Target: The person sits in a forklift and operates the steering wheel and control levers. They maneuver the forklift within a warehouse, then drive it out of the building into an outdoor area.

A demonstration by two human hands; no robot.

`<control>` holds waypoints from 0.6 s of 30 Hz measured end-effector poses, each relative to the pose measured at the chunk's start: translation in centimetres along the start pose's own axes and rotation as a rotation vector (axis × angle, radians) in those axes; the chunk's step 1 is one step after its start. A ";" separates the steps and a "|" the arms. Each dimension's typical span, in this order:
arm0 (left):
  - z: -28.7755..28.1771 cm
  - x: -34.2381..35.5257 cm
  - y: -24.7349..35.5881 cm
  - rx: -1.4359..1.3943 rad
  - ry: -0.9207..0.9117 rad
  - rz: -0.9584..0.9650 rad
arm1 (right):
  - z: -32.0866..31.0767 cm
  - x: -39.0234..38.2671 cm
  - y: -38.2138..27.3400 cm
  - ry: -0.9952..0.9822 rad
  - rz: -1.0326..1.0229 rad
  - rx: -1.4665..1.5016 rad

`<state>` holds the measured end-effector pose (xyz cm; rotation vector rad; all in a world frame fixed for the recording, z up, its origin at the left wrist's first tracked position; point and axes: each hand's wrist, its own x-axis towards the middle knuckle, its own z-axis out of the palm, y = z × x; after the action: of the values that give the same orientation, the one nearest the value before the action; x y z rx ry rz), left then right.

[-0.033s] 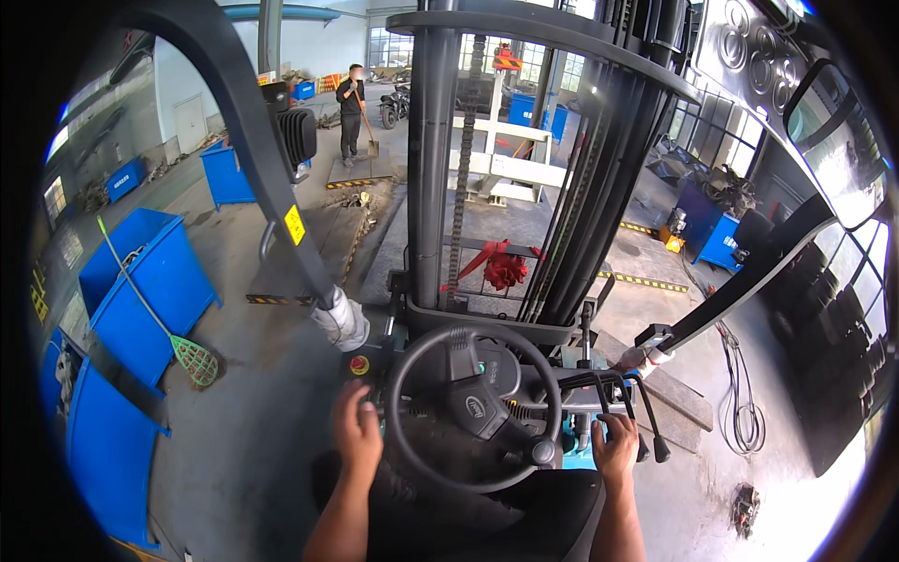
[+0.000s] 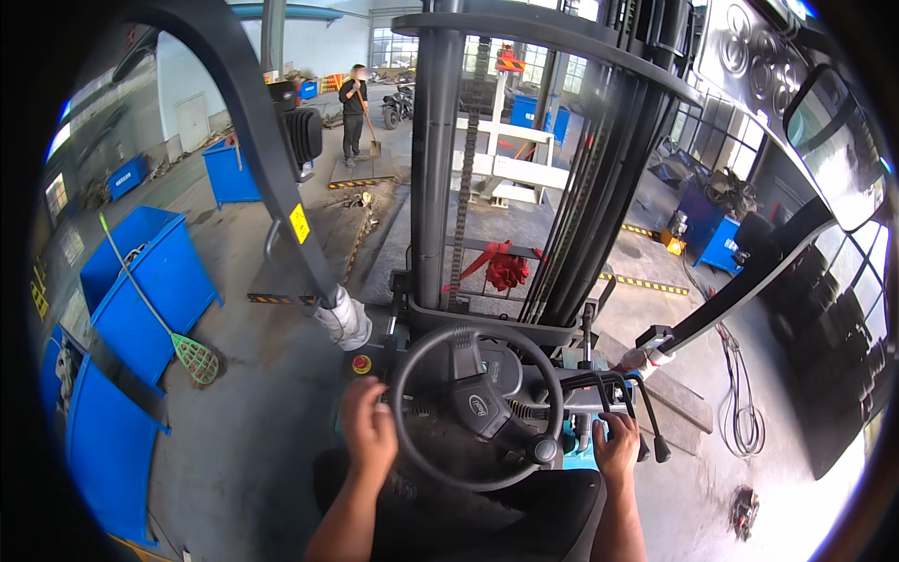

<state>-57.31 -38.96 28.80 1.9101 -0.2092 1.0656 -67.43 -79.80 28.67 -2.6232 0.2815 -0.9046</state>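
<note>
Gripping the rim of the steering wheel [image 2: 476, 405] on its near left side, the left hand [image 2: 367, 423] is curled shut around it. The right hand [image 2: 615, 448] closes on a black control lever [image 2: 604, 401] just right of the wheel. Beyond stands the mast [image 2: 440, 169] with a red bow [image 2: 506, 269]; no load shows there. Farther off, a person [image 2: 353, 108] stands with a shovel.
</note>
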 end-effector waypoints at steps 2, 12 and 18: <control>1.1 0.4 5.2 -0.181 -0.275 0.192 | 0.3 -0.1 0.0 0.008 0.002 -0.069; 9.7 -5.3 14.8 -0.230 -0.713 0.476 | -0.3 -0.1 -0.3 -0.103 0.151 0.082; 5.3 -5.3 13.2 -0.266 -0.762 0.426 | -0.3 -0.2 -0.1 -0.201 0.134 -0.124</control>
<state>-64.34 -52.05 32.01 1.9792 -1.1654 0.4721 -67.79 -79.77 28.82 -2.7427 0.4676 -0.5922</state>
